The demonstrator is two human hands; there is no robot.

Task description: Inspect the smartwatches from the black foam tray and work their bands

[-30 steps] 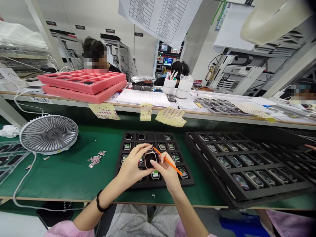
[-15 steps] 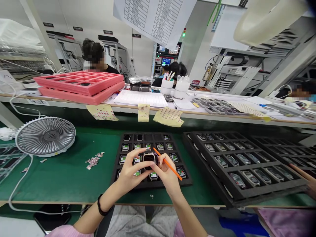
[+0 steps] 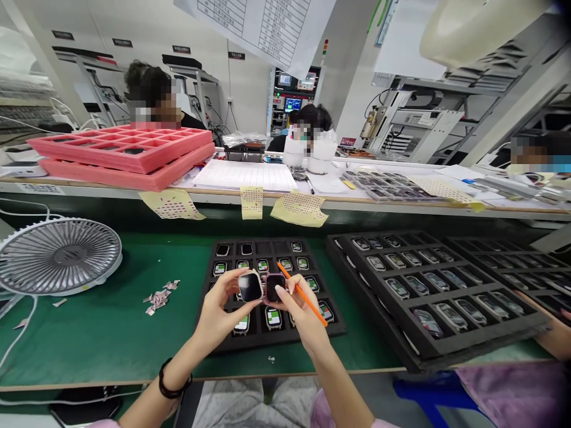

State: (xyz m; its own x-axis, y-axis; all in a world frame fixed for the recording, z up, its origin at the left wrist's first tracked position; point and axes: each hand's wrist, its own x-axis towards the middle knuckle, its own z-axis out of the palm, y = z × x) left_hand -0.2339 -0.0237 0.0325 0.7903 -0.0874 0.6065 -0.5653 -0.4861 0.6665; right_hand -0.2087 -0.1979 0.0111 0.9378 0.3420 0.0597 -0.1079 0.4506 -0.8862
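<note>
My left hand [image 3: 218, 306] grips a strapless smartwatch [image 3: 250, 287] by its edges, its dark screen facing up. Right beside it, a second watch piece with a purplish rim [image 3: 275, 288] is pinched in my right hand [image 3: 303, 306], the thumb on its dark face. A slim orange stick [image 3: 303, 295] also lies across the fingers of that hand, slanting down to the right. Both hands are above a black foam tray [image 3: 263, 342], where several smartwatches sit in slots, many with lit green-and-white screens. The hands hide part of the tray.
Black foam trays of watches [image 3: 428, 351] are stacked at right, where another person's hand [image 3: 555, 336] rests. A white fan [image 3: 62, 255] and small paper scraps [image 3: 157, 300] lie left on the green mat. Pink foam trays [image 3: 120, 172] stand on the shelf ahead.
My left hand has shifted left, and a second watch now shows in it, apart from the piece in my right hand. The orange stick stays in my right hand. The view has turned slightly.
</note>
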